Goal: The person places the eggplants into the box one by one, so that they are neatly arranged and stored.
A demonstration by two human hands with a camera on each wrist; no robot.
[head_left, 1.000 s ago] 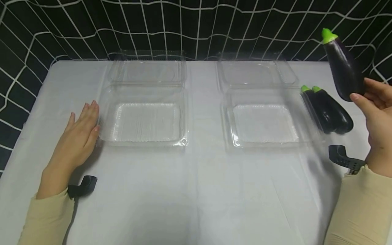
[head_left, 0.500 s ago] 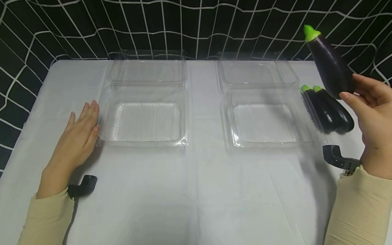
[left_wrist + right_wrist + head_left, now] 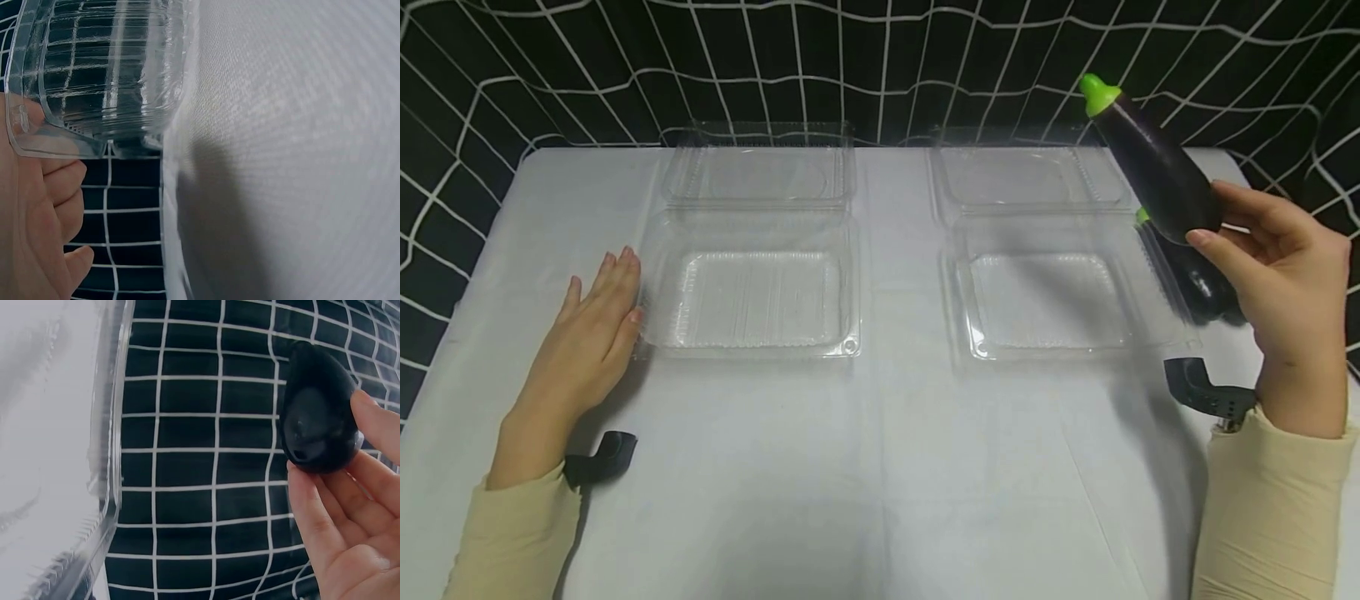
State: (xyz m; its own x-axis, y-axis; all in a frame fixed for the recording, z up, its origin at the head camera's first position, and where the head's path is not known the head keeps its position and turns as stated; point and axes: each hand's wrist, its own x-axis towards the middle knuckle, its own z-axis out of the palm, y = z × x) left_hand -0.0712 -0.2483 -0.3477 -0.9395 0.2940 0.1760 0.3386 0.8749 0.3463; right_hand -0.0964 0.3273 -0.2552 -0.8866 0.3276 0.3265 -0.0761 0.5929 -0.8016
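My right hand (image 3: pixel 1281 271) pinches a dark purple eggplant (image 3: pixel 1153 167) by its rounded bottom end, thumb on one side and fingers on the other. Its green stem end points up and to the left, raised above the right clear plastic container (image 3: pixel 1048 304). In the right wrist view the glossy bottom of this eggplant (image 3: pixel 319 419) faces the camera. At the left edge of another clear container (image 3: pixel 756 304), my left hand (image 3: pixel 583 342) lies with fingers nearly straight. The left wrist view shows some of its fingers through the container's clear corner (image 3: pixel 62 140).
Other eggplants (image 3: pixel 1195 283) lie to the right of the right container, partly hidden by the held one. Both containers have lids folded back, the left lid (image 3: pixel 760 175) and the right lid (image 3: pixel 1022 179). Behind the white-covered table (image 3: pixel 880 467) hangs black cloth with white grid lines.
My right hand has carried the eggplant leftward, from the far right to over the right container's far right part. The left hand has stayed in place beside the left container.
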